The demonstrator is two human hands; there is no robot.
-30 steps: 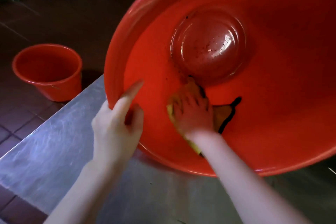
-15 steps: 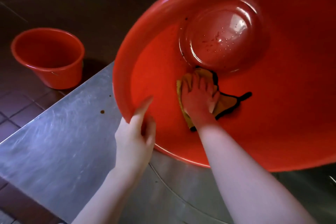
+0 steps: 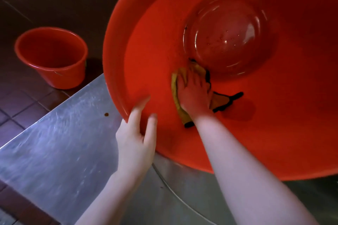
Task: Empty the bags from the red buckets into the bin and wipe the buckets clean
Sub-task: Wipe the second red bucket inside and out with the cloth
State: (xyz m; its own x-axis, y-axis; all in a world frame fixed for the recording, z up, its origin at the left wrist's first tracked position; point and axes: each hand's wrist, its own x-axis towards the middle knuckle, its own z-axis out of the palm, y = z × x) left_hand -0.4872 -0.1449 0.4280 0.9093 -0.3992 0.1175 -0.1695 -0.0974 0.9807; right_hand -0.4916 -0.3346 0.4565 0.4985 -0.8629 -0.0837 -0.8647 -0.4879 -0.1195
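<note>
A big red bucket [image 3: 146, 45] lies tilted toward me on a steel table, its round wet bottom facing me. My left hand [image 3: 136, 137] grips its near rim, thumb inside and the other fingers hidden behind the rim. My right hand [image 3: 193, 93] is inside the bucket, flat on a yellow cloth with black edging [image 3: 219, 100], pressing it against the inner wall just below the bottom. A second, smaller red bucket [image 3: 51, 55] stands upright on the floor at the left, with nothing visible inside it.
The steel table [image 3: 60, 137] has a corner at the left and a small brown spot [image 3: 106, 114] near the bucket rim. Dark red floor tiles [image 3: 16, 104] lie beyond the table edge.
My right hand and the cloth have shifted slightly along the inner wall under the bucket's bottom. My left hand keeps its grip on the rim. The view has swung a little.
</note>
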